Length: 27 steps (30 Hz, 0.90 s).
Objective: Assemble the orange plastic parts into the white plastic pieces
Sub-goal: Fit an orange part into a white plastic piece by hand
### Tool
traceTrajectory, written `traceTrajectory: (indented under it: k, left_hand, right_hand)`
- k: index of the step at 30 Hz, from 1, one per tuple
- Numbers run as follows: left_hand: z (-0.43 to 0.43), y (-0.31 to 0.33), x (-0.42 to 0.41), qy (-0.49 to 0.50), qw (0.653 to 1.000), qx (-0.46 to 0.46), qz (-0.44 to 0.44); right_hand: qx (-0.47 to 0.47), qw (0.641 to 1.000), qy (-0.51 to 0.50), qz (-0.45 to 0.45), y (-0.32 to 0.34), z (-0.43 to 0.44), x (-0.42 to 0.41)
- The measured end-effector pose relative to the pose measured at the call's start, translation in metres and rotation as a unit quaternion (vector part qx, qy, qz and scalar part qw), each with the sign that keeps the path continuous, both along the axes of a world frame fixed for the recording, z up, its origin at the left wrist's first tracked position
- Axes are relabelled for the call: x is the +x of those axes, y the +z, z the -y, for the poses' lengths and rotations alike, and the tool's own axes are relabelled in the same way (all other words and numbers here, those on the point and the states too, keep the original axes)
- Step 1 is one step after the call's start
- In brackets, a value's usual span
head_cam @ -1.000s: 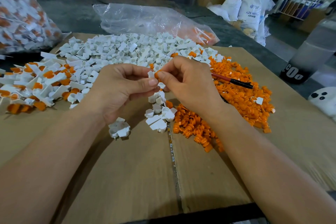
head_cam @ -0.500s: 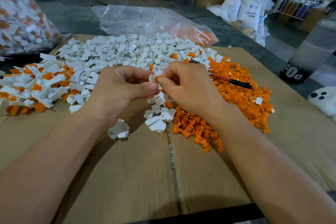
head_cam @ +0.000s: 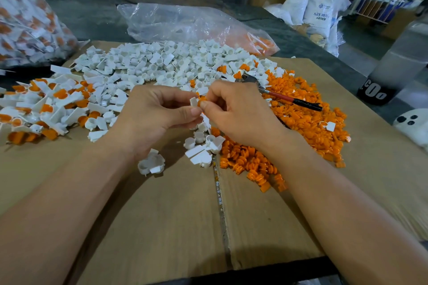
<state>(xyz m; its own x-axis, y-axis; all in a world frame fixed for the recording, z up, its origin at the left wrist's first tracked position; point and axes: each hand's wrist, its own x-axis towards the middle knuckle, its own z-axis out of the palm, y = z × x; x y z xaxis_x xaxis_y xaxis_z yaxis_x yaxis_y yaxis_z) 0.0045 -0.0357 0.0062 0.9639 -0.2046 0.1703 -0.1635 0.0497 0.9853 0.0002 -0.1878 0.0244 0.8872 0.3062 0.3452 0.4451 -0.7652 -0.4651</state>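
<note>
My left hand (head_cam: pixel 159 118) pinches a small white plastic piece (head_cam: pixel 193 101) between thumb and fingers. My right hand (head_cam: pixel 236 113) pinches an orange plastic part (head_cam: pixel 202 99) that touches the white piece. Both hands meet above the cardboard sheet (head_cam: pixel 162 227). A wide heap of loose white pieces (head_cam: pixel 166 62) lies behind the hands. Loose orange parts (head_cam: pixel 308 120) are piled to the right. A pile of assembled white-and-orange pieces (head_cam: pixel 46 106) lies at the left.
A tool with a red and black handle (head_cam: pixel 289 99) lies on the orange pile. A clear plastic bag (head_cam: pixel 190 25) sits at the back, a filled bag (head_cam: pixel 25 23) at the far left. A few white pieces (head_cam: pixel 201 148) lie under my hands. A grey cylinder (head_cam: pixel 393 69) stands right.
Both hands have stayed together at the same spot; the orange part sits closer against the white piece than before.
</note>
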Motion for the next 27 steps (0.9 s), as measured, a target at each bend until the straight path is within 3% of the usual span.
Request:
traceTrajectory:
  k: [8,17,27]
  left_hand:
    - [-0.0007,0.0014,0.0019,0.002,0.999,-0.036,-0.018]
    - [-0.0002,0.0031,0.0002,-0.006,0.998,-0.066,-0.021]
    - [-0.0026,0.0046,0.0011,0.053,0.997,-0.025,-0.046]
  right_hand:
    - [0.083,0.996,0.037,-0.009,-0.0019,0.0,0.0006]
    - [0.18,0.98,0.081,0.04,-0.0051,0.0015,0.0023]
    - [0.13,0.984,0.101,0.063,-0.0073,0.0023,0.0047]
